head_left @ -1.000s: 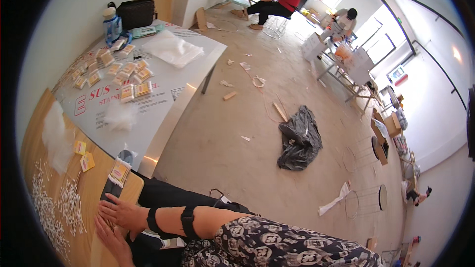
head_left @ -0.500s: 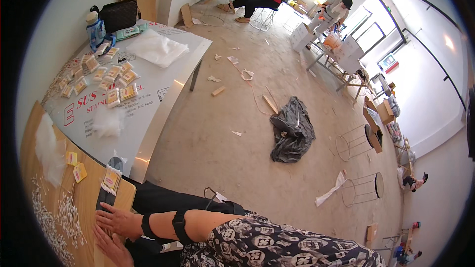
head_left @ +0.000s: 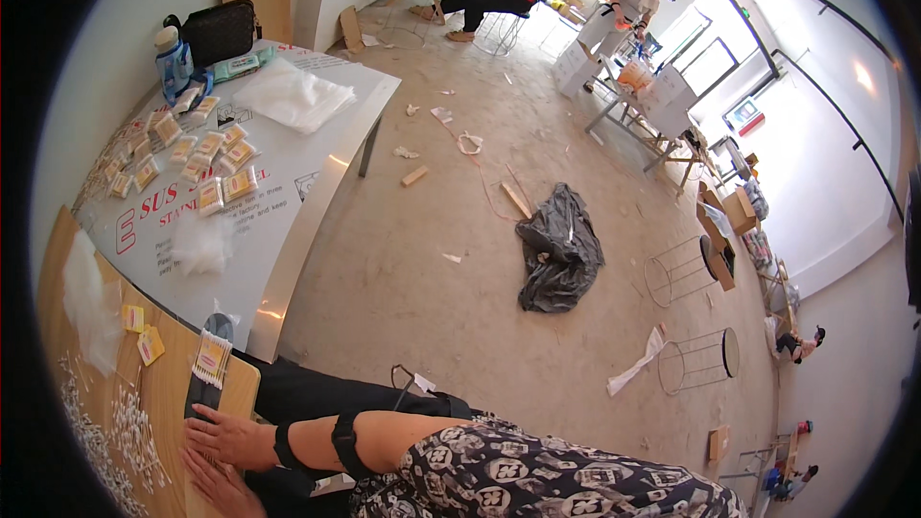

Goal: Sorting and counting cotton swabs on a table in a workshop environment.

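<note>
My right hand (head_left: 228, 437), on the arm with black straps, lies fingers stretched out on a dark strip (head_left: 200, 395) along the edge of the wooden table (head_left: 182, 364). Just below it in the picture, my left hand (head_left: 223, 485) has its fingers extended and close together, resting by the same edge. Anything beneath the palms is hidden. Beyond my fingers, a bundle of cotton swabs (head_left: 212, 359) with a yellow label rests on the strip. Many loose cotton swabs (head_left: 134, 427) are spread over the wood, near two small yellow cards (head_left: 150, 345).
The metal-topped table (head_left: 317, 125) holds packed cotton swabs (head_left: 240, 184), clear plastic bags (head_left: 293, 96), a blue bottle (head_left: 174, 62) and a black bag (head_left: 221, 31). A black plastic sheet (head_left: 561, 249) and wire stools (head_left: 705, 362) are on the floor. Other people work farther off.
The whole view has shifted slightly. Both my hands stay at the table edge with little visible movement. The standing person far off has moved their arms a little.
</note>
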`<move>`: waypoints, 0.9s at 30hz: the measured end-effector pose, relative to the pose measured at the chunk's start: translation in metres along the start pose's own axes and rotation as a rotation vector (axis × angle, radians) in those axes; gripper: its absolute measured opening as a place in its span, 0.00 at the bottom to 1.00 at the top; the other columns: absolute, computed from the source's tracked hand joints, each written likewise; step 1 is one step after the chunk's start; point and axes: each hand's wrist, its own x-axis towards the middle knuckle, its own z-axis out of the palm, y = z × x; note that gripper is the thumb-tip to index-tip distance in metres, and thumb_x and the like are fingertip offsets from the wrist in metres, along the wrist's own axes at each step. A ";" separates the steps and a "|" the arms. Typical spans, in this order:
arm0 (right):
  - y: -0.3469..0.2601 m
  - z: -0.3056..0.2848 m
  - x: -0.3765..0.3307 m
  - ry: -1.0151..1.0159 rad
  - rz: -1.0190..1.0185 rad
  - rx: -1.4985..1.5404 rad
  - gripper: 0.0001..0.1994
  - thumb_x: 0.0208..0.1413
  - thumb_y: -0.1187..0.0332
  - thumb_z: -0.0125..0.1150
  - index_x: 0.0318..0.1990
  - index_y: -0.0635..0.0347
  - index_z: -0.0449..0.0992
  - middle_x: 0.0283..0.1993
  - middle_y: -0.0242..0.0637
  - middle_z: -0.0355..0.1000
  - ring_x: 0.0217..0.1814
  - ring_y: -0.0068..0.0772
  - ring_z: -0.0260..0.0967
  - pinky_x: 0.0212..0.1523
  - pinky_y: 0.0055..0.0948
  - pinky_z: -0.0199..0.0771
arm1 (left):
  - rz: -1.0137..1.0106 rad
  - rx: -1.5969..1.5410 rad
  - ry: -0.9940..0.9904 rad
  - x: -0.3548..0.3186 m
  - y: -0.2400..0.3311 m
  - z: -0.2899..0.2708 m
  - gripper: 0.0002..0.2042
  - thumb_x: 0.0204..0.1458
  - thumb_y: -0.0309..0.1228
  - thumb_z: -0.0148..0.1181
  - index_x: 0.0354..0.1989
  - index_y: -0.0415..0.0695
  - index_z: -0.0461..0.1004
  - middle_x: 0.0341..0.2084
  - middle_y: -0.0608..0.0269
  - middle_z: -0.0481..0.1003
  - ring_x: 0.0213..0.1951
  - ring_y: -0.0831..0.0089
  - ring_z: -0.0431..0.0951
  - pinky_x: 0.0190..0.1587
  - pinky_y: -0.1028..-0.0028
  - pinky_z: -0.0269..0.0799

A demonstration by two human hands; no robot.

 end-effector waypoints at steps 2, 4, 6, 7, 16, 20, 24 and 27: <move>0.003 -0.003 -0.001 -0.003 -0.002 0.018 0.31 0.50 0.59 0.51 0.61 0.66 0.58 0.65 0.45 0.54 0.71 0.42 0.42 0.70 0.53 0.24 | -0.015 -0.020 0.000 0.003 0.003 -0.003 0.29 0.61 0.48 0.34 0.65 0.41 0.48 0.64 0.51 0.50 0.64 0.56 0.54 0.57 0.58 0.58; 0.003 -0.004 -0.001 0.032 -0.004 0.018 0.32 0.50 0.59 0.51 0.61 0.65 0.57 0.65 0.45 0.54 0.71 0.42 0.42 0.70 0.52 0.24 | -0.037 -0.042 0.004 0.004 0.004 -0.004 0.29 0.61 0.48 0.34 0.65 0.41 0.48 0.64 0.51 0.50 0.64 0.56 0.53 0.58 0.58 0.58; 0.000 -0.002 0.003 0.008 -0.019 0.019 0.32 0.50 0.58 0.52 0.61 0.65 0.56 0.65 0.45 0.53 0.71 0.42 0.41 0.70 0.51 0.24 | -0.043 -0.082 0.022 0.003 0.001 -0.004 0.30 0.61 0.49 0.34 0.65 0.41 0.47 0.64 0.51 0.50 0.65 0.56 0.52 0.58 0.58 0.57; 0.001 -0.007 0.005 -0.009 -0.017 0.028 0.33 0.50 0.58 0.52 0.62 0.65 0.56 0.65 0.45 0.52 0.72 0.42 0.40 0.70 0.51 0.25 | -0.053 -0.085 0.033 0.002 -0.001 0.000 0.30 0.61 0.49 0.34 0.65 0.41 0.47 0.64 0.51 0.50 0.65 0.56 0.52 0.58 0.58 0.57; 0.002 -0.025 0.002 -0.128 -0.010 0.111 0.39 0.45 0.58 0.56 0.64 0.67 0.50 0.68 0.48 0.46 0.73 0.43 0.36 0.71 0.46 0.24 | -0.124 -0.262 -0.055 0.005 0.004 -0.017 0.32 0.60 0.52 0.32 0.66 0.41 0.46 0.65 0.51 0.49 0.65 0.54 0.51 0.60 0.56 0.53; 0.000 -0.046 0.006 -0.213 0.005 0.281 0.42 0.39 0.64 0.61 0.63 0.72 0.49 0.68 0.55 0.43 0.73 0.46 0.35 0.71 0.42 0.28 | -0.044 -0.112 0.018 -0.002 0.000 -0.001 0.33 0.59 0.53 0.33 0.65 0.41 0.47 0.65 0.51 0.50 0.65 0.54 0.51 0.60 0.55 0.53; 0.005 -0.043 -0.004 -0.150 0.037 0.317 0.45 0.35 0.67 0.64 0.63 0.74 0.48 0.67 0.58 0.43 0.72 0.47 0.36 0.71 0.41 0.31 | 0.013 -0.015 0.012 0.002 0.001 0.002 0.34 0.59 0.54 0.33 0.65 0.40 0.47 0.64 0.49 0.50 0.65 0.53 0.51 0.60 0.55 0.53; 0.004 -0.063 -0.015 -0.157 -0.022 0.374 0.40 0.33 0.69 0.65 0.59 0.73 0.55 0.64 0.56 0.49 0.70 0.48 0.42 0.70 0.40 0.37 | 0.011 -0.016 0.012 0.001 -0.003 0.008 0.34 0.59 0.54 0.34 0.65 0.40 0.48 0.64 0.49 0.50 0.65 0.53 0.51 0.60 0.55 0.52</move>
